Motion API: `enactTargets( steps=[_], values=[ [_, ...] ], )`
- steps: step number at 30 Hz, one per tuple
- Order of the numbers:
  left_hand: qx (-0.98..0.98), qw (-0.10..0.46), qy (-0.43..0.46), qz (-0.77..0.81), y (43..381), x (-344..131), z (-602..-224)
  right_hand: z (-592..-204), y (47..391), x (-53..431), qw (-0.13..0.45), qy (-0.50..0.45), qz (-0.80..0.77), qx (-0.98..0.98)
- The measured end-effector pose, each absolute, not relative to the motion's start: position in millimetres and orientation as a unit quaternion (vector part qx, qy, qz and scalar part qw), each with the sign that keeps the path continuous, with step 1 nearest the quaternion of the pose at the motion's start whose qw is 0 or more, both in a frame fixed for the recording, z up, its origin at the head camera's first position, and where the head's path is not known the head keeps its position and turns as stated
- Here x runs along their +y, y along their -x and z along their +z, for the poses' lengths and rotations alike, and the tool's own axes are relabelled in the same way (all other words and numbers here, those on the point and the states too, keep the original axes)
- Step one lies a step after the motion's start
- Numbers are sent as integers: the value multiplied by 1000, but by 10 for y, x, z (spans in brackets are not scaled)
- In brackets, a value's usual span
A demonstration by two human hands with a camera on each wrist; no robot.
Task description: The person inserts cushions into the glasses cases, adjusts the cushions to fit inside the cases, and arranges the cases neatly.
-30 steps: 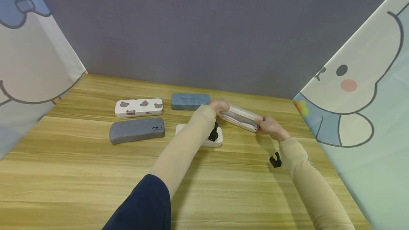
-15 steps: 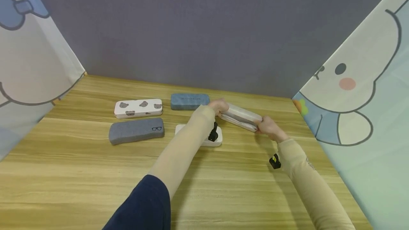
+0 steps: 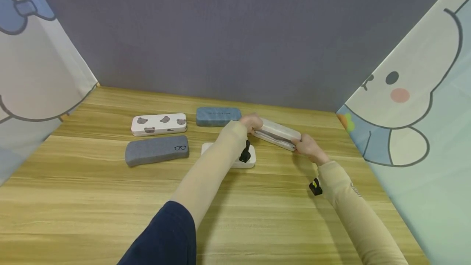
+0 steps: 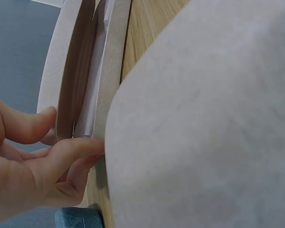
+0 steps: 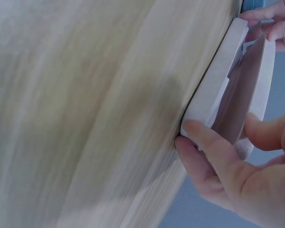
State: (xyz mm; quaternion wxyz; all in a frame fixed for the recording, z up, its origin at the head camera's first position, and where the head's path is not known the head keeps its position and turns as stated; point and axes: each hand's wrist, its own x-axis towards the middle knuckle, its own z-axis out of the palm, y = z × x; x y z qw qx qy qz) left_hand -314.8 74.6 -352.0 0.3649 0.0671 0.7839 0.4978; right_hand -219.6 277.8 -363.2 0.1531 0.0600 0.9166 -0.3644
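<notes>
Both hands hold a white glasses case (image 3: 279, 132) at the back right of the table, its lid partly raised. My left hand (image 3: 252, 122) is at the case's left end; in the left wrist view its thumb (image 4: 31, 126) lies against the lid and its forefinger touches the base. At the other end is my right hand (image 3: 310, 148), with the thumb (image 5: 266, 133) on the lid and fingers on the base in the right wrist view. Inside the case some pale, folded material (image 4: 96, 80) shows; what else it holds is hidden.
Left of the hands lie a blue case (image 3: 218, 116), a white bear-print case (image 3: 159, 124) and a grey case with a glasses drawing (image 3: 156, 150). Under my left forearm another white case (image 3: 243, 163) is partly covered. A grey panel (image 3: 220, 40) stands behind.
The lid of the held white glasses case has come down a little, narrowing the gap. Both hands stay at its ends, nearly in place.
</notes>
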Motion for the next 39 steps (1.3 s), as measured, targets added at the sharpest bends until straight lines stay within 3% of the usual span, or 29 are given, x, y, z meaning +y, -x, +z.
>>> enactTargets(
  steps=[10, 19, 39],
  values=[
    [809, 349, -64, 469, 3158, 784, -3535, -3655, 2161, 2725, 121, -78, -329, 933],
    [874, 259, -69, 405, 3126, 863, -3603, -3725, 2159, 2707, 98, -100, -303, 943],
    [886, 250, -67, 386, 3099, 866, -3693, -3795, 2138, 2681, 78, -92, -210, 970]
  ],
)
